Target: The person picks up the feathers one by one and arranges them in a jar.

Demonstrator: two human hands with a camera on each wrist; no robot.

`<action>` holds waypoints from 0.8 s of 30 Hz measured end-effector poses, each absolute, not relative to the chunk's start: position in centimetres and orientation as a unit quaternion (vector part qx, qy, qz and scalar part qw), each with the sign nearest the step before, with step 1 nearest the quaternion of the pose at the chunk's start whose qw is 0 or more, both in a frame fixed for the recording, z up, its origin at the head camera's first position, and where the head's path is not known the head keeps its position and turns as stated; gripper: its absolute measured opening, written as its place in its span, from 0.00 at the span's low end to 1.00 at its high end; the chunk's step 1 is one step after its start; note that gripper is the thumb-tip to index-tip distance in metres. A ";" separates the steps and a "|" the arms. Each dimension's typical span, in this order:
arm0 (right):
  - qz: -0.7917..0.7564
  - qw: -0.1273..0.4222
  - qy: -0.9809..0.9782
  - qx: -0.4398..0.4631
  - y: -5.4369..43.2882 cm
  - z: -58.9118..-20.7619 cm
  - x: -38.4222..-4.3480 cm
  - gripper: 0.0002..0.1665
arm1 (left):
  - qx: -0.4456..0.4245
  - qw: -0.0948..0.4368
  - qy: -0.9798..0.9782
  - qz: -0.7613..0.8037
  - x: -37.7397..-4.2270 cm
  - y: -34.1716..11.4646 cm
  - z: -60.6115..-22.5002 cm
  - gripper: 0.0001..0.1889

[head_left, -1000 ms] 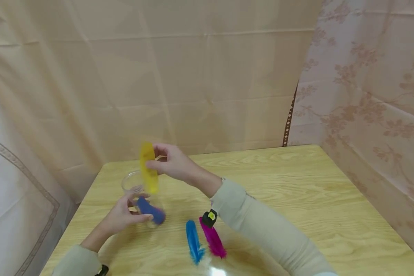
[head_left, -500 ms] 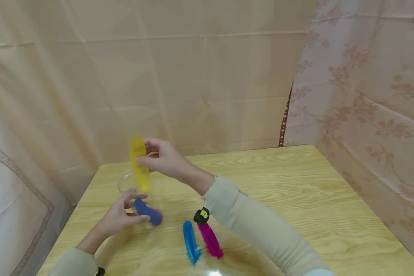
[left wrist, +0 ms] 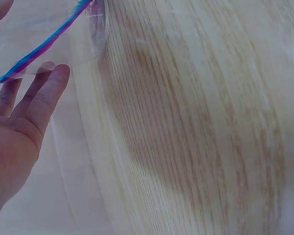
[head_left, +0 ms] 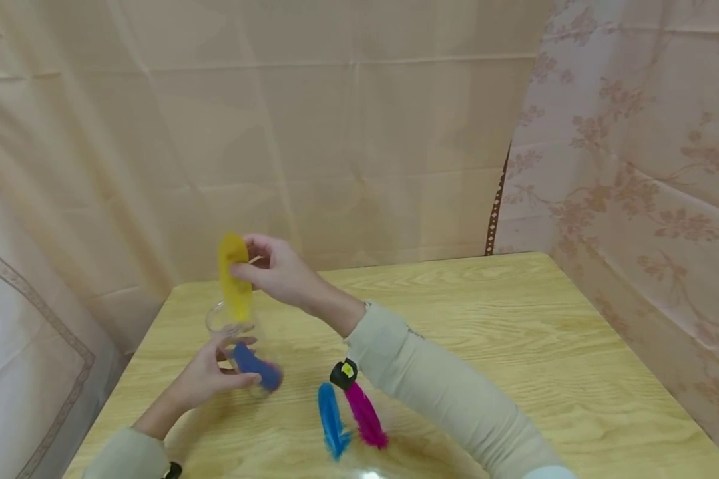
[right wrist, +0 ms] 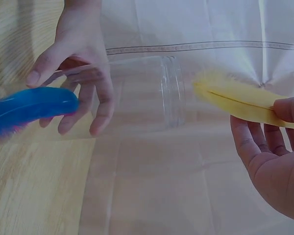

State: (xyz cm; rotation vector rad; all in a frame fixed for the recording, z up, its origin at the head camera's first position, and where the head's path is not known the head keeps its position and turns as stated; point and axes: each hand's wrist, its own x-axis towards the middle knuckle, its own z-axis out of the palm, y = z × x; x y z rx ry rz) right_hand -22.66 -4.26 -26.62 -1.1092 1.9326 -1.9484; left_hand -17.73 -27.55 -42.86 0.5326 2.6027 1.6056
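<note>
My left hand (head_left: pixel 200 379) grips a clear jar (right wrist: pixel 137 98) round its side, thumb in front and fingers behind. Inside, near the jar's bottom, lies a blue feather (right wrist: pixel 39 105), with some pink showing along its edge. The jar's ringed mouth (head_left: pixel 220 318) points up and away to the left in the head view. Above that mouth, my right hand (head_left: pixel 281 273) pinches a yellow feather (head_left: pixel 232 253) between thumb and fingers. Its fluffy end faces the mouth, a short gap off in the right wrist view. In the left wrist view, a blue-and-pink feather edge (left wrist: pixel 44 46) shows through the jar wall.
On the wooden table (head_left: pixel 485 332), a blue feather (head_left: pixel 331 416) and a magenta feather (head_left: pixel 365 419) lie side by side near the front. The right sleeve (head_left: pixel 437 379) with its black wrist strap passes over the magenta one's tip. Beige curtain (head_left: pixel 359 166) hangs behind the table.
My right hand has carried the yellow feather leftward, over the jar's mouth. The left hand and the jar have stayed nearly in place, and both table feathers have not moved.
</note>
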 end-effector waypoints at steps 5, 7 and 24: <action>-0.649 0.075 0.658 -0.376 -4.3 -26.6 -22.6 0.15 | 0.182 0.020 0.837 0.515 -17.8 -27.4 -42.8 0.42; -0.644 0.066 0.665 -0.372 -4.3 -26.6 -22.6 0.14 | 0.182 0.026 0.839 0.513 -18.0 -27.2 -42.9 0.42; -0.598 0.076 0.685 -0.410 -5.5 -27.3 -22.6 0.14 | 0.156 0.037 0.845 0.510 -17.5 -27.7 -42.6 0.44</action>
